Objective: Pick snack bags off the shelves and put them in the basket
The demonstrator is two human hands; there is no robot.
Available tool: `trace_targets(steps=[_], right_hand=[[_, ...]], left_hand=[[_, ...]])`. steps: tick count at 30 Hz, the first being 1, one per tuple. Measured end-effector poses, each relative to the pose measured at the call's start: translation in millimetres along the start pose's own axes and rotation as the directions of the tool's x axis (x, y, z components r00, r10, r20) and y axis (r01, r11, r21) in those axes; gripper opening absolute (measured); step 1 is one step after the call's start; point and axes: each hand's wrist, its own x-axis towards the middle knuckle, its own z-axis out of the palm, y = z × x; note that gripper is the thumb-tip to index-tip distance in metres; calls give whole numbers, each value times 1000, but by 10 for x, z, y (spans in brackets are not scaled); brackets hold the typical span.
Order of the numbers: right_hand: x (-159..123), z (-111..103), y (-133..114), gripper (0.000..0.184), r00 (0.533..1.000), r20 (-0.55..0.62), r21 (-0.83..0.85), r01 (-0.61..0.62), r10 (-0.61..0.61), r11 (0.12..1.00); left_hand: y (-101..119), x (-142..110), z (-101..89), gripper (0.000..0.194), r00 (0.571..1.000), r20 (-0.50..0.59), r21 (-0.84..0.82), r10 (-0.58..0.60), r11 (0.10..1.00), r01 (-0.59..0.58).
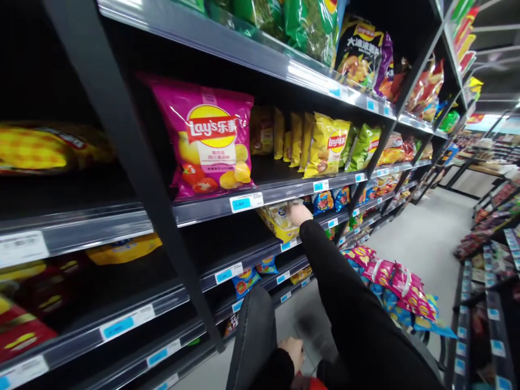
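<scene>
My right hand (299, 213) reaches out in a black sleeve to the second shelf level and grips a yellow chip bag (278, 219) at the shelf's front edge. Directly above it a big pink Lay's bag (209, 143) stands upright behind a price tag (246, 202). My left hand (291, 351) rests low beside my grey trouser knee (252, 330), back of the hand up, its fingers hidden. A red thing (311, 383) shows just below it; I cannot tell whether the hand holds it.
A dark shelving unit (134, 162) runs along the left, stocked with yellow and green chip bags (327, 143). A heap of pink and blue chip bags (400, 290) lies at my right. Another shelf row (487, 303) lines the right side of the grey aisle floor (426, 238).
</scene>
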Motion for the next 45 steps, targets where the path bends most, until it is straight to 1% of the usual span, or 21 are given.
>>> trace_targets(steps=[1,3,6,8,9,10,11,13,14,15,17,19,23,25,29,32,35,37,41,43,45], right_hand=[[-86,-20,66,28,998,-58,64,-32,36,997],[-367,-36,211,24,962,-234,328,-55,138,943],[-1058,9,396,22,850,-406,671,28,336,741],[-1597,116,470,20,802,-415,778,67,430,625],[-1851,202,494,19,797,-380,826,64,469,560],[-2080,311,514,18,802,-326,871,48,501,489],[-2278,441,531,18,821,-260,908,29,508,418],[-2579,746,567,20,851,-133,952,-32,508,304],[-2689,908,590,21,867,-70,966,-64,493,251],[-2782,1066,618,23,878,-11,974,-99,478,203],[-2938,1345,697,30,883,84,978,-161,462,130],[-3074,1549,807,38,876,125,971,-204,466,122],[-3237,1738,1071,39,911,169,913,-289,377,287],[-3250,1787,1172,39,926,221,903,-313,307,295],[-3228,1908,1254,42,914,285,912,-352,289,213],[-3225,1982,1260,40,891,245,886,-365,381,285],[-3216,1988,1270,38,869,223,878,-375,441,297],[-3196,1973,1290,38,878,245,912,-353,410,211],[-3162,1950,1336,53,907,310,951,-298,285,-88],[-3170,1939,1339,55,904,331,941,-295,271,-167],[-3190,1928,1334,53,899,334,938,-287,282,-197]], left_hand=[[23,69,43,40,996,-9,-28,-90,996,89],[49,195,87,41,981,-11,-109,-195,975,193],[43,316,17,53,975,36,-260,-220,940,222],[45,344,-104,61,980,61,-438,-189,877,196],[60,348,-175,63,987,53,-589,-150,794,152],[88,348,-247,64,995,20,-773,-94,630,75],[131,350,-316,66,999,-39,-917,-30,399,-24],[249,369,-432,72,982,-176,-984,66,-43,-173],[315,388,-473,74,971,-222,-966,82,-156,-208],[375,412,-499,77,967,-246,-952,61,-202,-230],[456,466,-503,85,966,-254,-948,-54,-186,-260],[468,511,-440,92,965,-211,-962,-154,-141,-233],[397,559,-204,97,977,-20,-997,-214,-68,-35],[375,589,-102,104,973,17,-999,-230,-34,10],[336,666,-27,104,959,-126,-991,-253,66,-113],[297,682,-40,84,961,-180,-980,-209,124,-156],[274,668,-60,69,977,-150,-985,-154,111,-134],[264,672,-72,66,977,-118,-989,-177,106,-100],[250,708,-96,65,958,-81,-990,-276,130,-47],[255,712,-108,65,953,-70,-988,-294,155,-25],[271,708,-122,63,950,-63,-981,-306,192,-3]])
